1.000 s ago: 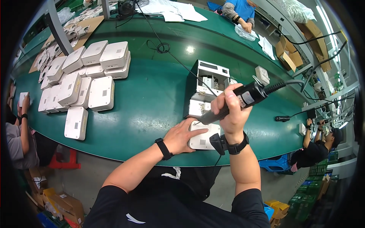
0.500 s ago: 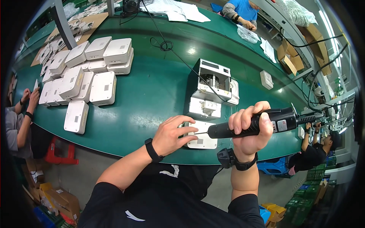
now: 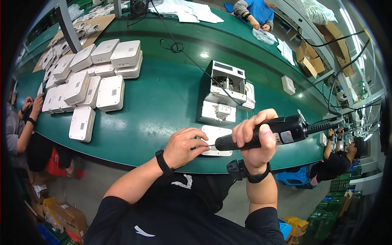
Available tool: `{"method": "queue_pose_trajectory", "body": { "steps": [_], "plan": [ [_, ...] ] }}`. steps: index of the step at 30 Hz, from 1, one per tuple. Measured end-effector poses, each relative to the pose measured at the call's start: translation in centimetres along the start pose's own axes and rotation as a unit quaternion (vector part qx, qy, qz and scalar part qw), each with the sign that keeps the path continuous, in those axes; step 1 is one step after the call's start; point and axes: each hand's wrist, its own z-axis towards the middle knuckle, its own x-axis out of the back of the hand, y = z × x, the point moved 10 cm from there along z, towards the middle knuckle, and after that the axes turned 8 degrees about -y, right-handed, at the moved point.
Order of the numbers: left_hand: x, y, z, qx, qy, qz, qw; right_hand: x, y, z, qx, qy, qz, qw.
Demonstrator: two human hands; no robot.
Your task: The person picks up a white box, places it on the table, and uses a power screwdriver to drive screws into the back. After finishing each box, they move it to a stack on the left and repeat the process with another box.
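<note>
My right hand [image 3: 258,149] is wrapped round a black electric screwdriver [image 3: 295,127], held nearly level with its thin bit pointing left. My left hand [image 3: 184,145] is at the bit's tip, thumb and fingertips drawn together there. Whether a screw sits between those fingers is too small to make out. Below both hands a white plastic box-shaped device [image 3: 215,132] with rounded corners and a vent grille lies on the green bench, partly covered by the screwdriver and my hands.
Just beyond stands a dark machine [image 3: 216,98] with an open top, a cable hanging across it. Stacked white devices [image 3: 110,94] fill the bench's left side. Another white box [image 3: 288,85] lies at far right. Co-workers sit left, right and across the bench [image 3: 155,110].
The screwdriver and my right hand have shifted left and slightly down, tail tipping up. My left fingers have closed in around the bit's tip.
</note>
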Motion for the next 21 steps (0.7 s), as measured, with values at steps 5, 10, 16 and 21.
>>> {"method": "queue_pose_trajectory", "body": {
  "steps": [5,10,16,21],
  "plan": [
    [0.3,-3.2,-0.5,0.126,-0.001,-0.078,0.989,0.2,0.8,0.6,0.020,0.005,-0.034,0.999],
    [-2.9,-3.4,-1.2,0.099,-0.147,0.002,0.984,0.8,2.3,1.7,0.023,0.028,-0.053,0.998],
    [-4.5,-3.1,-0.8,0.060,-0.185,0.055,0.979,0.8,3.6,2.1,0.003,0.034,-0.067,0.997],
    [-5.2,-3.4,0.0,0.049,-0.196,0.065,0.977,0.8,4.3,2.1,0.002,0.026,-0.061,0.998]
  ]
}}
